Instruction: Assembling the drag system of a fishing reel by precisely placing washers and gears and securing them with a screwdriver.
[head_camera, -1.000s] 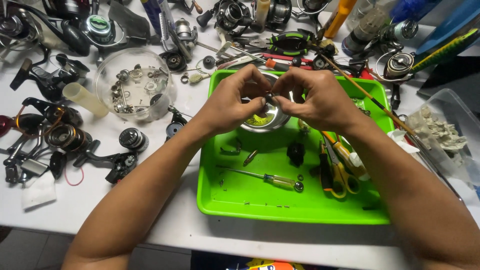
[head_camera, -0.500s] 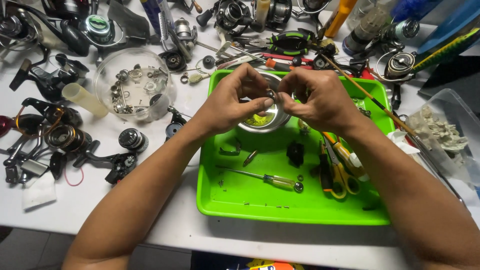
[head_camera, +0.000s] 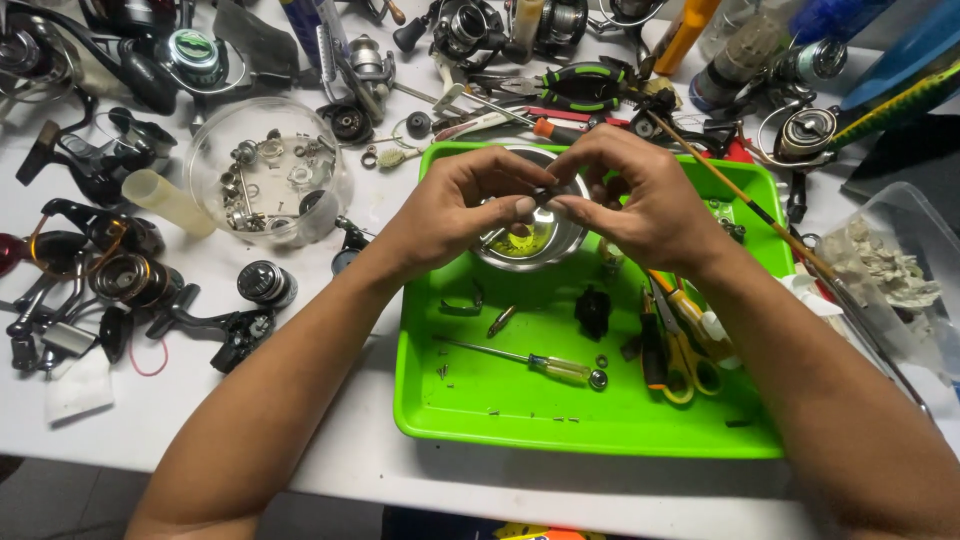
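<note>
A small metal part (head_camera: 543, 197), pinched between the fingertips of the left hand (head_camera: 462, 208) and right hand (head_camera: 640, 195), sits over the steel bowl (head_camera: 528, 245) in the green tray (head_camera: 600, 425). It looks light, stiff and slippery, best gripped by its ends.

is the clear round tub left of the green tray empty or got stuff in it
Not empty. The clear tub holds small metal parts, screws and washers, scattered across its bottom.
</note>
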